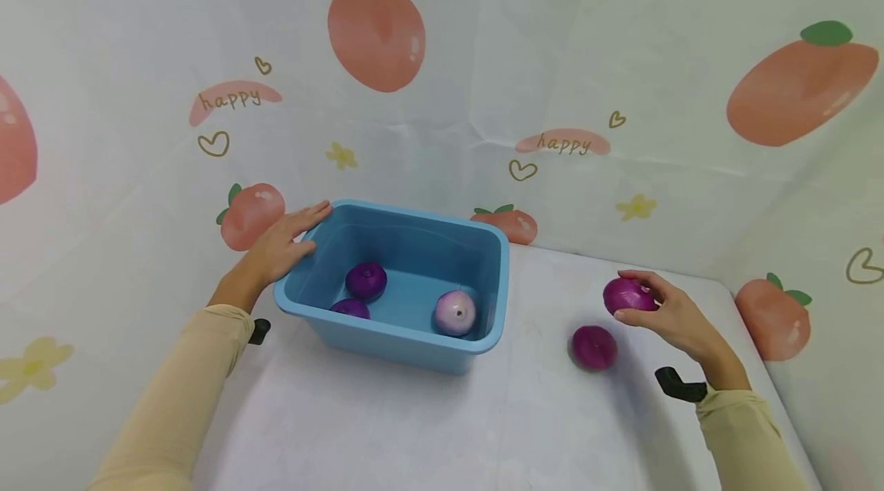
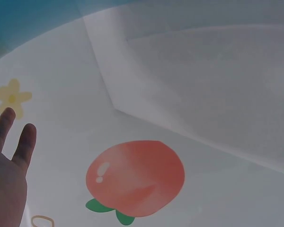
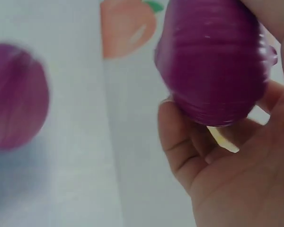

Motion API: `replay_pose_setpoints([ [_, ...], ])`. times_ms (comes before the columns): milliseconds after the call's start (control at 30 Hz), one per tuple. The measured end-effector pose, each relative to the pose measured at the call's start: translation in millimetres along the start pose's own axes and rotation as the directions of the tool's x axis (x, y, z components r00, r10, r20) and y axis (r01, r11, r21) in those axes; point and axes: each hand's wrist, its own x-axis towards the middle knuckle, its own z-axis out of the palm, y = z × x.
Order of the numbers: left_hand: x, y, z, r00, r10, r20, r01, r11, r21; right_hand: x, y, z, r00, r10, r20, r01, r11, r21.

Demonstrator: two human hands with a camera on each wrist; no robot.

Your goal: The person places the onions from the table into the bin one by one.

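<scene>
My right hand (image 1: 673, 318) grips a purple onion (image 1: 627, 296) between thumb and fingers, raised above the table's right side. The right wrist view shows the same onion (image 3: 215, 61) up close, glossy and ridged. Another purple onion (image 1: 594, 347) lies on the table just below and left of it. At the blue basin (image 1: 394, 336), my left hand (image 1: 279, 245) rests on the left rim, fingers extended. Inside the basin are two dark purple onions (image 1: 366, 280) at the left and a paler, whitish-purple onion (image 1: 454, 313) at the right. In the left wrist view, fingers (image 2: 24, 144) appear straight.
A white table (image 1: 442, 430) carries the basin and the loose onion. Behind it hangs a white cloth (image 1: 442, 115) printed with peaches, flowers and the word happy. The table's right edge runs close beside my right forearm. A black strap piece (image 1: 680, 385) sits at the right wrist.
</scene>
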Motion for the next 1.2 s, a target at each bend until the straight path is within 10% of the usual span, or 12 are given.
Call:
replay_pose_setpoints([
  [633,-0.1,1.3,-0.6,1.000,0.002,-0.008,-0.002,1.000,0.001,47.2,-99.3,9.7,0.981,-0.183,0.060,0.174,0.976,0.135],
  [1200,-2.3,2.4,-1.4,1.000,-0.001,-0.009,0.001,1.000,-0.005,79.7,-207.4,48.0,0.882,-0.402,0.245,0.368,0.913,0.176],
])
